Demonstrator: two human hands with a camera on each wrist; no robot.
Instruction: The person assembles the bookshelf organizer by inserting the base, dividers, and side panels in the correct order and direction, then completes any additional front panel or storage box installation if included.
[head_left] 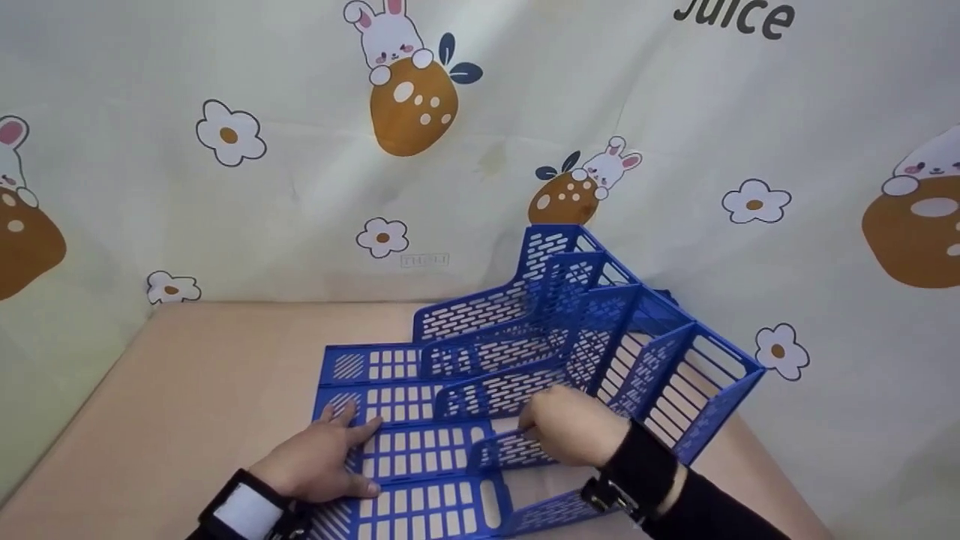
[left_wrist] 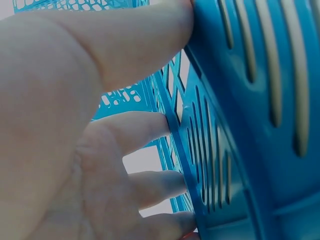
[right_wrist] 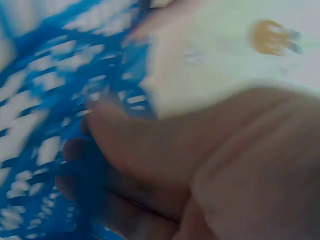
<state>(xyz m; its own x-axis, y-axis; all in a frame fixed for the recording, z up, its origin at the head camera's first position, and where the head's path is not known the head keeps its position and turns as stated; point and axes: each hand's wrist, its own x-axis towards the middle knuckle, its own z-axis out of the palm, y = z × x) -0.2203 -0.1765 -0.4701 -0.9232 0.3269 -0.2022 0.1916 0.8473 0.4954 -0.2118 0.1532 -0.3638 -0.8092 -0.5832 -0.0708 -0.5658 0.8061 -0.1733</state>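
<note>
- The blue rack [head_left: 517, 386] is resting on the tan table [head_left: 187, 405], right of centre in the head view, with its slatted base [head_left: 433, 480] running toward the left hand and its tall back [head_left: 547, 247] rising at the right rear.
- Several perforated dividers are standing along the rack, each sloping down from the back toward the base.
- The left hand [head_left: 319, 454] is lying over the hatched front end of the base; its thumb and fingers are spreading wide apart and not closing round anything.
- In the left wrist view, the thumb and fingertips are touching the blue plastic, the thumb reaching across above the fingers [left_wrist: 145, 130].
- The right hand [head_left: 574, 427] is curling at one low divider [head_left: 517, 450], with thumb and fingers drawing together and apparently pinching it.
- The right wrist view is blurring, so the exact contact of each fingertip is not showing clearly.
- A black wristband [head_left: 645, 465] is circling the right wrist; a dark band with a pale square [head_left: 247, 510] is sitting on the left.
- Behind the table, a pale cloth [head_left: 300, 210] is hanging, showing printed rabbits, orange fruits and white flowers.
</note>
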